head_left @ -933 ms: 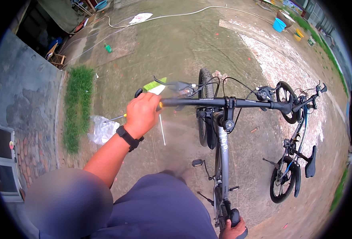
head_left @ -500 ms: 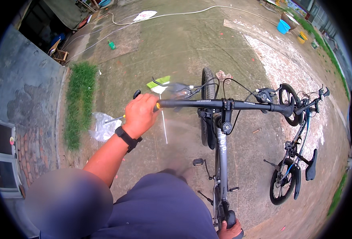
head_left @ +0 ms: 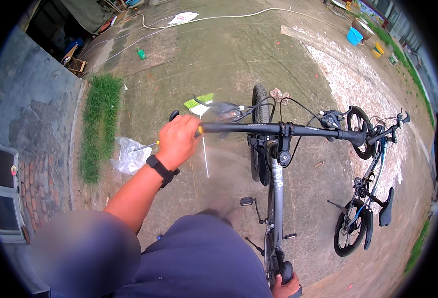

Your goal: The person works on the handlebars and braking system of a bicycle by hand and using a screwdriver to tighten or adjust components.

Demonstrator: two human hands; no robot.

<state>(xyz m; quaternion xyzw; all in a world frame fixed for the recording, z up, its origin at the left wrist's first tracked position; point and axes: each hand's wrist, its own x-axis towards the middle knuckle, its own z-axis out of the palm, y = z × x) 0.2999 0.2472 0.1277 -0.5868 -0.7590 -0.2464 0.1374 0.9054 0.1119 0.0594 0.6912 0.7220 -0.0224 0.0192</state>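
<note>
My left hand (head_left: 176, 139), with a black watch on the wrist, is closed round the left end of the black handlebar (head_left: 236, 127) of a grey bicycle (head_left: 278, 208). At the lower edge, my right hand (head_left: 287, 285) grips the black saddle (head_left: 286, 273). The front wheel (head_left: 258, 104) points away from me, with levers and cables around the stem. Beyond my left hand a green-and-white broom (head_left: 199, 105) lies on the concrete. A clear plastic bag (head_left: 129, 154) lies left of the hand, partly under a thin tool with a yellow part.
A second bicycle (head_left: 358, 218) stands close on the right. At the left are a grass strip (head_left: 100, 129) and a wall (head_left: 45, 114) with a window. Farther off lie a hose (head_left: 238, 15), a green bottle (head_left: 141, 53) and a blue bucket (head_left: 354, 37).
The background has shifted slightly rightward in the view. Both hands keep their holds, and the bicycle has barely moved relative to me.
</note>
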